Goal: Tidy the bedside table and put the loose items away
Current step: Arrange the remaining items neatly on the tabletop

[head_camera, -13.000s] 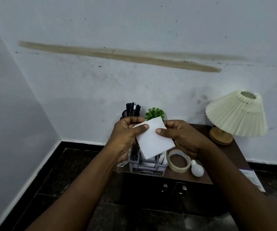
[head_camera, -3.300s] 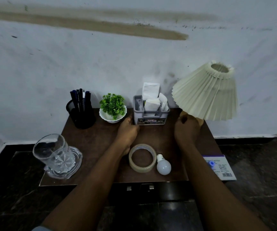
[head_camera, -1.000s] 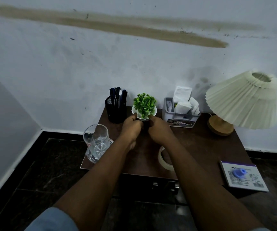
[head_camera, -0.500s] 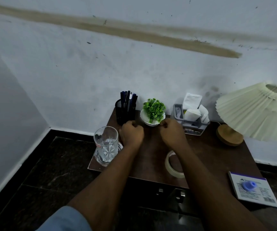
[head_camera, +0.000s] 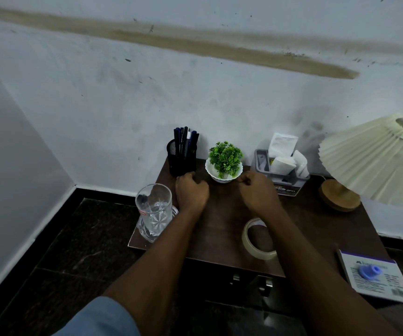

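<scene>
The tidying looks partly done. Along the far edge of the dark wood-grain bench stand a black mesh pen holder full of pens, a small leafy plant in a scalloped white bowl, a grey plastic caddy stuffed with folded white papers, and at far right a lamp with a pleated cream shade on a round wooden base. The loose things nearer seem to be what is left. A translucent tan tape roll lies flat near the front edge, partly under the right forearm. A cut-glass tumbler stands at the near left corner. A flat printed packet with a blue plastic piece on it sits at near right, and I cannot tell if it lies fully on the bench. The left hand is just beside the pen holder's foot and the right hand is between plant and caddy. Both are curled into loose fists with nothing visible in them.
</scene>
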Available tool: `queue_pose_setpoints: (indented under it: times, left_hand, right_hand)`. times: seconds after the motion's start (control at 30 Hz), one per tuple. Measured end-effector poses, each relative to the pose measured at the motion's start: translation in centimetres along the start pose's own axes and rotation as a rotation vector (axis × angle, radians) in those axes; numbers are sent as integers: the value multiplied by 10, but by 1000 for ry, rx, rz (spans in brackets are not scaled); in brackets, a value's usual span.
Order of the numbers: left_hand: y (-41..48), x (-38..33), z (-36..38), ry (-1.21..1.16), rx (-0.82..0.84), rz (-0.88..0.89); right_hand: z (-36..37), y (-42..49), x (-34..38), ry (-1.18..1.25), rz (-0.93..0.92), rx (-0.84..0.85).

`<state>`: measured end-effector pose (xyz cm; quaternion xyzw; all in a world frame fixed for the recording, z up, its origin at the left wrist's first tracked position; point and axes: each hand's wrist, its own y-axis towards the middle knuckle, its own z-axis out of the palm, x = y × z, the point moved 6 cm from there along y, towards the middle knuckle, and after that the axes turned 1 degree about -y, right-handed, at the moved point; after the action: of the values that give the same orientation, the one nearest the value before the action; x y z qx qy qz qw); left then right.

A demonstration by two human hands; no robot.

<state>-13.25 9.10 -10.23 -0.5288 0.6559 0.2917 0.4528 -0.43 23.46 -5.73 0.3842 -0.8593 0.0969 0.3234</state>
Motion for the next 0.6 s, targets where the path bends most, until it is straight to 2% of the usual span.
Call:
queue_pose_setpoints:
  times: [0.13,0.27,0.4,0.47,0.53,0.6]
  left_hand:
    - [-1,-2,3,-30,4,-21]
    - [-16,-11,5,-206,-36,-118]
    - [-42,-31,10,-120,9,-72]
    - [-64,-47,18,-30,178,29]
    - [-76,-54,37,58,456,116]
    - [-98,-58,50,312,704,275]
  right_hand:
    - [-21,-5,1,-47,-41,39]
    - [-44,-18,-12,-199,-70,118]
    - [-64,-38,-35,-439,-61,337]
    - [-81,-54,-49,-480,7,405]
    - [-84,-57,-61,-488,53,443]
    - [-85,-72,-67,-490,75,459]
